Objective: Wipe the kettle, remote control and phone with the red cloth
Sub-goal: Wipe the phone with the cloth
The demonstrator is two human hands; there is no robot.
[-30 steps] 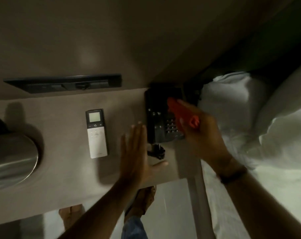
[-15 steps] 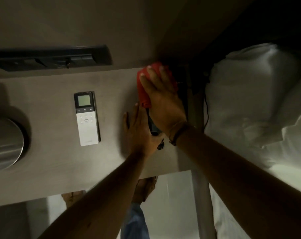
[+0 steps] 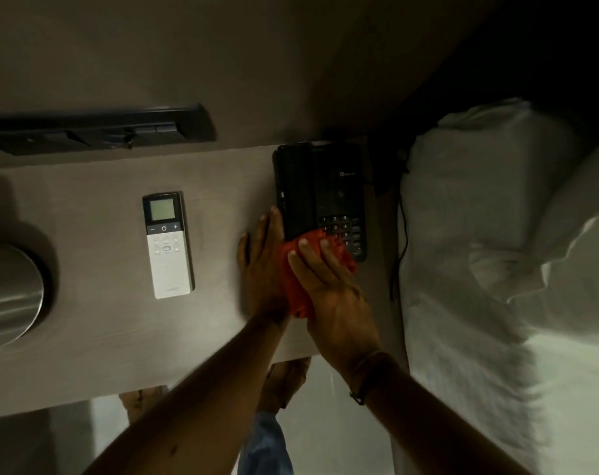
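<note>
A black desk phone (image 3: 320, 190) lies at the right end of the wooden shelf (image 3: 92, 323). My right hand (image 3: 329, 296) presses the red cloth (image 3: 300, 269) flat against the phone's near end, over the lower keypad. My left hand (image 3: 262, 265) lies flat on the shelf with its fingers against the phone's left side. The white remote control (image 3: 168, 245) with a small screen lies further left. A shiny steel kettle (image 3: 7, 289) shows partly at the left edge.
A dark switch and socket panel (image 3: 99, 130) sits on the wall behind the shelf. A bed with a white pillow (image 3: 490, 186) and sheets stands right of the shelf. A black cable (image 3: 401, 234) hangs between the two. My feet show below the shelf edge.
My right hand has dragged the red cloth from the phone's far end down to its near end, which uncovers the handset and the upper keypad. My left hand stays against the phone's side.
</note>
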